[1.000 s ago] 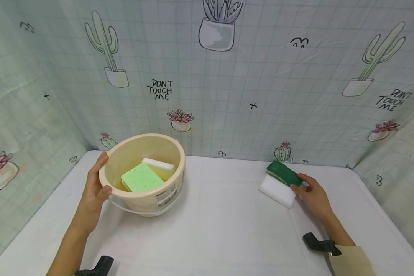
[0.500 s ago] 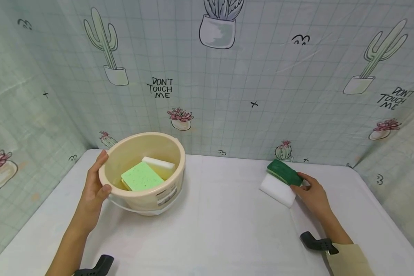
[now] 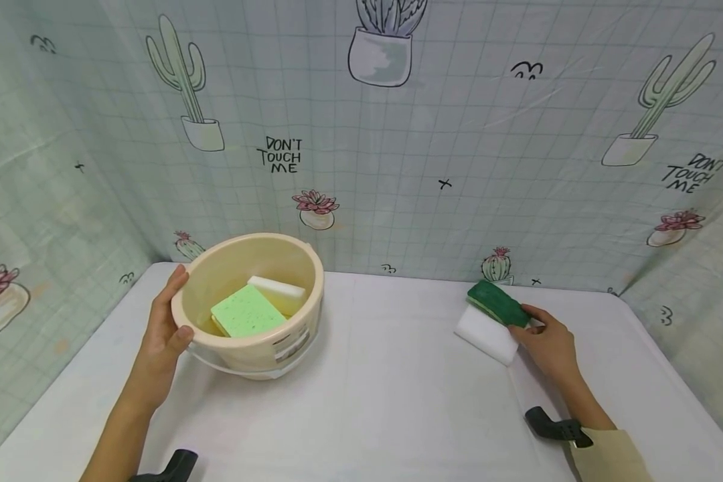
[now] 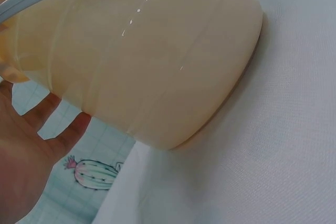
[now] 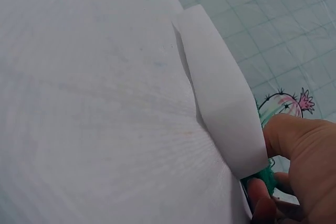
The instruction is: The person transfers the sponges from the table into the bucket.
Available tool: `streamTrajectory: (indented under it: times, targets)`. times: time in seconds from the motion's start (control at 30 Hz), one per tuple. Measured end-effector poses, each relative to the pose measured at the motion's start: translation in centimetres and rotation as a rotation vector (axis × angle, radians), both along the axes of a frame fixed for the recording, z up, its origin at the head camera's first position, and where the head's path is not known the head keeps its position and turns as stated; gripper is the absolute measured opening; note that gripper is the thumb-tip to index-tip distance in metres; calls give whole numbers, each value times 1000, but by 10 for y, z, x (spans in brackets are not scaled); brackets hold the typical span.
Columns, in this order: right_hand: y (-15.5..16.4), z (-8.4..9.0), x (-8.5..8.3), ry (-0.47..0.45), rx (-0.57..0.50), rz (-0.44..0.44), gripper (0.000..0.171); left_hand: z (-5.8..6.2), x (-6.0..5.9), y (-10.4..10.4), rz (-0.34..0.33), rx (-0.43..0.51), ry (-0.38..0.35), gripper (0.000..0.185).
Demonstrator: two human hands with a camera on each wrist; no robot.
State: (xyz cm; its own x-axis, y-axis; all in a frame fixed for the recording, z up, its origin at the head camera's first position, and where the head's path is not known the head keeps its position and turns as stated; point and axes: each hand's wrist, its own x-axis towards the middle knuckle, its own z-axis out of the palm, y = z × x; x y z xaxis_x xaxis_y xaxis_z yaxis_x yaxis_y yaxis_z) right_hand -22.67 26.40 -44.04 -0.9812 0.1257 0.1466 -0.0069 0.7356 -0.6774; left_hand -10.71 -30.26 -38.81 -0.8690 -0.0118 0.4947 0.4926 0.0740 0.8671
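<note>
My left hand (image 3: pixel 161 335) grips the rim of a cream plastic bucket (image 3: pixel 253 351), thumb at the front and fingers along its left side. In the left wrist view, fingertips touch the bucket wall (image 4: pixel 152 51). Inside lie a light green sponge (image 3: pixel 248 311) and a white-and-yellow sponge (image 3: pixel 280 294). Across the table, my right hand (image 3: pixel 549 345) pinches the near right end of a dark green scouring sponge (image 3: pixel 497 302). Against that sponge's front lies a white sponge block (image 3: pixel 487 335). From the right wrist, the white block (image 5: pixel 220 87) hides most of the green sponge (image 5: pixel 266 179).
A white-covered table (image 3: pixel 391 402) stretches between the two hands. Behind it hangs a cactus-print curtain (image 3: pixel 397 167), which also runs down both sides. The bucket's white handle (image 3: pixel 229 367) hangs low at its front.
</note>
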Motion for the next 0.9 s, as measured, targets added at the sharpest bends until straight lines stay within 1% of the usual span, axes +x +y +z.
streamTrajectory:
  times: [0.2, 0.33, 0.43, 0.57, 0.67, 0.9]
  targets:
    - [-1, -1, 0, 50, 47, 4, 56, -2, 0, 0, -18, 14, 19, 67]
    - [-1, -2, 0, 74, 68, 9, 56, -2, 1, 0, -17, 16, 18, 66]
    - [-1, -4, 0, 93, 75, 15, 56, -2, 1, 0, -13, 17, 10, 66]
    - [0, -6, 1, 110, 76, 29, 56, -2, 2, 0, -18, 8, 25, 65]
    - [1, -4, 3, 97, 62, 53, 58, -2, 1, -1, -21, 0, 37, 65]
    - [5, 5, 3, 16, 42, 125, 65, 2, 1, 1, -10, 0, 18, 66]
